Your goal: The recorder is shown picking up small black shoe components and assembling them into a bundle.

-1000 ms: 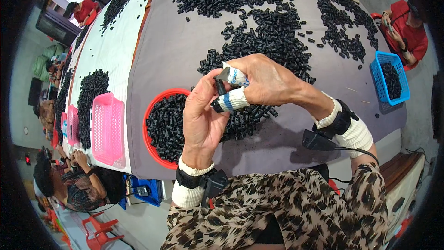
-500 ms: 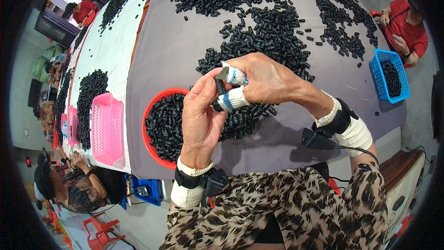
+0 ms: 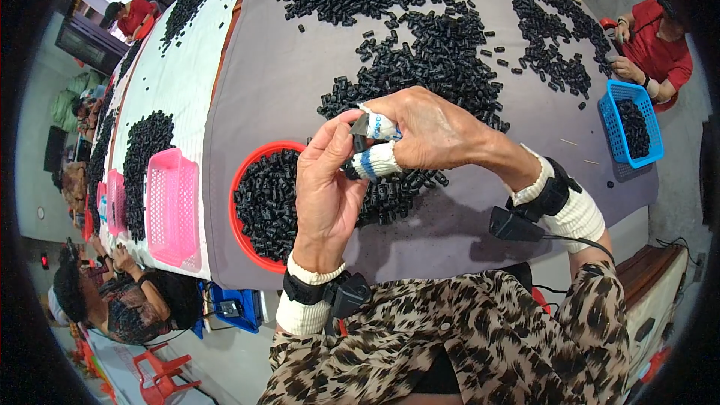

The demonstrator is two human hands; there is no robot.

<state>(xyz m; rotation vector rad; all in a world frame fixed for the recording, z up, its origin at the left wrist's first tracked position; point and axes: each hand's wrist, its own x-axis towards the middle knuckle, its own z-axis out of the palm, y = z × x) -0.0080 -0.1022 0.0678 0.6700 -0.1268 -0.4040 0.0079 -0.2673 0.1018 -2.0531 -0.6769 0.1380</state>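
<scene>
My left hand pinches a small black cylindrical piece between thumb and fingers. From the right, my right hand meets it, closed on a small grey blade that is against or just beside the piece. White wrappings with blue marks cover the right thumb and a finger. Beneath my hands, a heap of similar black pieces spreads over the grey cloth. A round red basin, full of such pieces, stands by my left wrist, partly behind that hand.
Pink baskets stand on the white cloth to the left. A blue basket holding black pieces sits at the right edge, near a person in red. Another person works at lower left. Wrist straps with cables are on my arms.
My hands stay nearly in place, with a slight shift of the blade and piece. The person in red at right has lowered a hand toward the table beside the blue basket.
</scene>
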